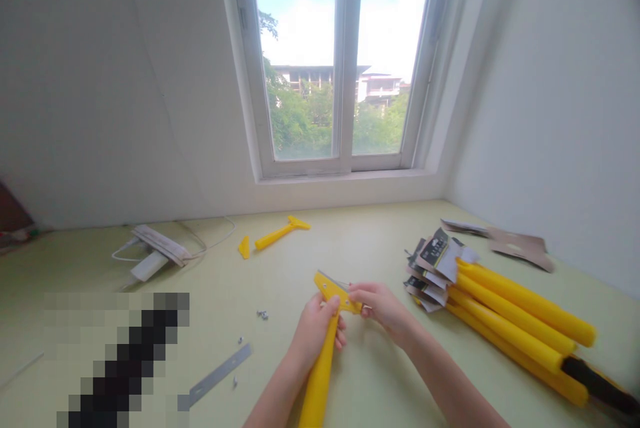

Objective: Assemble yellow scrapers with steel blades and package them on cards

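Note:
My left hand (319,325) is wrapped round the neck of a yellow scraper (320,375), its thumb lying near the head. The long handle runs down toward the bottom edge of the view. A thin grey blade edge and two screws show on the wide scraper head. At the right end of that head, my right hand (385,308) pinches with thumb and fingers; its fingertips are partly hidden. Left of my hands lie a loose metal blade (220,375), some small screws (263,315) and a single screw (235,382).
More yellow scrapers (520,308) with card labels (435,261) lie piled at the right. Brown card pieces (520,248) rest behind them. Farther back are a short yellow scraper (277,235), a yellow plate (244,247) and a power strip (160,245). A blurred-out dark object (120,368) is at lower left.

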Demonstrator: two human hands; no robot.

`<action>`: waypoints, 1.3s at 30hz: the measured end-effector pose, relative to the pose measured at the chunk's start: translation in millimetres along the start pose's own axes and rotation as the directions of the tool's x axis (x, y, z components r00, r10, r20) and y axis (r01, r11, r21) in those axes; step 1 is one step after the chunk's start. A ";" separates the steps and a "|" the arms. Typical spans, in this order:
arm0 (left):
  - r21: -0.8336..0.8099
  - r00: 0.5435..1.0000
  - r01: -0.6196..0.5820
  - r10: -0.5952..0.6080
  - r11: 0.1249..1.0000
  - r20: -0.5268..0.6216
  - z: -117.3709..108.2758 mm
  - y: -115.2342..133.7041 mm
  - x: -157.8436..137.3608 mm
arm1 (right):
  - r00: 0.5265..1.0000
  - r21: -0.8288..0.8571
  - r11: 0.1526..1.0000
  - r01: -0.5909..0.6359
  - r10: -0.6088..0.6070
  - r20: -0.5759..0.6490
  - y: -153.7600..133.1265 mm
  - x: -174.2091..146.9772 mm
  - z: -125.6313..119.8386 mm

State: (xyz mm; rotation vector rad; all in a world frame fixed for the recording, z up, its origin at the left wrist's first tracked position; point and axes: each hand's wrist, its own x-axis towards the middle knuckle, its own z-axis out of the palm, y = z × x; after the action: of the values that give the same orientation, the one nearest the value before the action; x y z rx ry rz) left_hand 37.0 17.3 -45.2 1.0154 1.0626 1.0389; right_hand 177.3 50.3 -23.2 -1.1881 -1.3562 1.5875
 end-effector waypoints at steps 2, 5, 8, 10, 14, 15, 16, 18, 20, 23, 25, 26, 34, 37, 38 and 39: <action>0.104 0.988 -0.065 0.078 0.992 -0.132 1.4 2.6 -4.1 | 0.999 0.002 1.000 -0.012 0.013 -0.032 -1.1 -0.9 -0.7; 0.412 0.878 -0.221 0.365 0.884 -0.310 5.1 11.1 -15.4 | 0.996 0.009 1.000 -0.027 0.027 -0.084 -3.7 -2.4 -0.7; 0.697 0.804 -0.310 0.570 0.647 -0.171 8.2 22.1 -27.7 | 0.995 0.021 1.000 -0.022 0.024 -0.096 -6.6 -4.0 -0.1; 0.815 0.808 -0.327 0.589 0.478 -0.021 9.1 27.5 -33.8 | 0.996 0.033 0.999 -0.017 0.020 -0.091 -8.3 -5.0 0.0; 0.917 0.872 -0.293 0.468 0.270 0.141 9.2 30.6 -39.9 | 0.996 0.060 0.998 -0.012 0.017 -0.082 -10.1 -6.3 -0.6; 0.925 0.884 -0.286 0.441 0.250 0.154 9.2 30.3 -40.7 | 0.996 0.065 0.998 -0.013 0.018 -0.087 -10.0 -6.1 -0.8; 0.930 0.890 -0.283 0.426 0.235 0.163 9.3 29.8 -41.2 | 0.996 0.069 0.998 -0.013 0.019 -0.091 -9.8 -5.8 -1.1; 0.936 0.894 -0.281 0.413 0.215 0.174 9.5 28.7 -41.9 | 0.995 0.076 0.997 -0.016 0.024 -0.099 -9.0 -4.7 -1.9; 0.937 0.897 -0.281 0.404 0.207 0.180 9.5 27.6 -42.1 | 0.993 0.081 0.996 -0.023 0.032 -0.110 -8.4 -3.7 -2.8; 0.939 0.902 -0.276 0.392 0.203 0.180 9.0 25.8 -41.7 | 0.991 0.086 0.996 -0.027 0.037 -0.125 -9.0 -3.6 -3.8; 0.942 0.906 -0.267 0.387 0.202 0.173 8.6 24.6 -40.9 | 0.991 0.084 0.996 -0.025 0.036 -0.129 -10.1 -4.4 -3.5; 0.944 0.909 -0.259 0.382 0.202 0.167 8.4 24.0 -40.4 | 0.991 0.084 0.996 -0.023 0.034 -0.129 -10.5 -4.8 -3.1; 0.918 0.921 -0.219 0.379 0.330 0.083 7.9 23.1 -38.1 | 0.995 0.246 0.969 -0.022 0.045 -0.087 -4.3 -1.9 3.9; 0.864 0.910 -0.243 0.412 0.441 0.045 5.4 25.9 -37.2 | 0.999 0.336 0.942 -0.010 0.023 -0.034 -4.6 -2.8 6.2; 0.838 0.901 -0.258 0.434 0.481 0.028 4.6 27.0 -36.5 | 1.000 0.359 0.933 0.000 0.006 -0.016 -5.7 -3.4 7.1; 0.806 0.889 -0.276 0.458 0.523 0.008 3.9 28.0 -35.6 | 1.000 0.379 0.925 0.010 -0.010 -0.001 -7.2 -3.8 7.9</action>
State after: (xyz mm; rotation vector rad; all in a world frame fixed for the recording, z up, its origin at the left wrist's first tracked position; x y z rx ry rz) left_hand 30.7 -12.2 -11.1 1.9776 1.5931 1.0220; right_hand 170.7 45.6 -15.2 -0.9405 -0.9903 1.7449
